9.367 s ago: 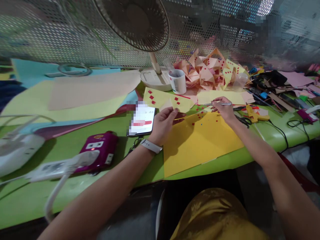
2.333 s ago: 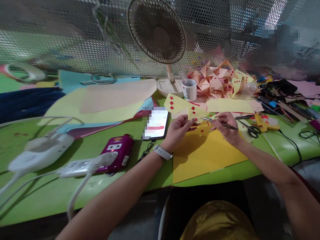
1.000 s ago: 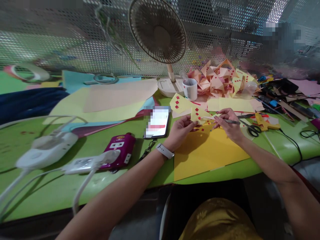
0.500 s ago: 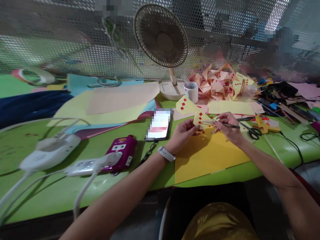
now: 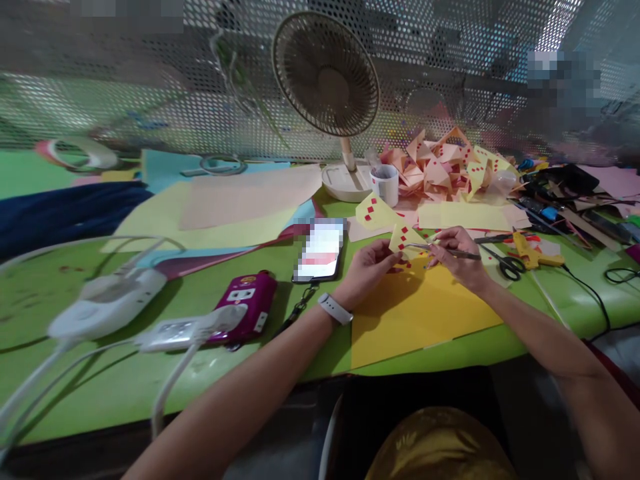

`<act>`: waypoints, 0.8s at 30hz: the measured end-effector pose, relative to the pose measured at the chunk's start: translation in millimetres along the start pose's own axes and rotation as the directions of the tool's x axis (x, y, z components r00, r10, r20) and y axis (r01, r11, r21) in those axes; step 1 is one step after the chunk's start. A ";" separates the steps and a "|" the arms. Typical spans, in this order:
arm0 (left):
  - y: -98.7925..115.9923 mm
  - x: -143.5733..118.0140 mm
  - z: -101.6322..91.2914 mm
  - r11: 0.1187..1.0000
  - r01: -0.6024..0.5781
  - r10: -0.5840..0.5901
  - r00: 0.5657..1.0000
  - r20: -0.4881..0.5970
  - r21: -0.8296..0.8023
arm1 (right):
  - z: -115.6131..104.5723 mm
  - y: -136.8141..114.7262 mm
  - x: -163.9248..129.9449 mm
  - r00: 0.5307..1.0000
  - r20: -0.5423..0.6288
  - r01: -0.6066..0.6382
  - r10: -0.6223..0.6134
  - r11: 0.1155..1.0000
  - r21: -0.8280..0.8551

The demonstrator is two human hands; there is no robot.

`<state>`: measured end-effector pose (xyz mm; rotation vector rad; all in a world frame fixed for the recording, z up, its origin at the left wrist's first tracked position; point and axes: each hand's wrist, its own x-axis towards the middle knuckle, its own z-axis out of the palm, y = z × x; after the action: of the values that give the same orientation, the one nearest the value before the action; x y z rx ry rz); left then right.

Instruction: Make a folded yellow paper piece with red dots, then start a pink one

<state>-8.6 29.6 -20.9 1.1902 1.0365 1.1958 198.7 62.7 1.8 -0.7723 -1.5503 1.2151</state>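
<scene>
My left hand (image 5: 369,265) pinches a small yellow paper triangle (image 5: 406,237) with red squares on it, held just above a yellow paper sheet (image 5: 420,313). My right hand (image 5: 457,252) grips metal tweezers (image 5: 440,249), their tips against the triangle's right edge. Small red paper squares lie scattered on the sheet under both hands. Another yellow triangle with red squares (image 5: 374,212) lies flat behind them.
A phone (image 5: 321,249) lies left of my hands, with a magenta box (image 5: 244,307) and white power strips (image 5: 107,307) further left. A fan (image 5: 327,75), a white cup (image 5: 385,185) and a heap of folded triangles (image 5: 445,163) stand behind. Scissors (image 5: 503,261) and a glue gun (image 5: 533,248) lie right.
Since 9.4 s ago my right hand has brought the tweezers from the table up to the triangle. Over the last second both hands keep their hold; only the view shifts slightly.
</scene>
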 end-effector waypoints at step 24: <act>-0.1 0.5 0.6 1.000 -0.013 0.013 1.000 -0.003 -0.013 | 0.2 0.5 -0.7 1.000 0.016 -0.010 0.010 1.000 0.002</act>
<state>-7.9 30.0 -20.9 1.1872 1.0227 1.2130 198.7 62.1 1.1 -0.7713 -1.5595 1.2324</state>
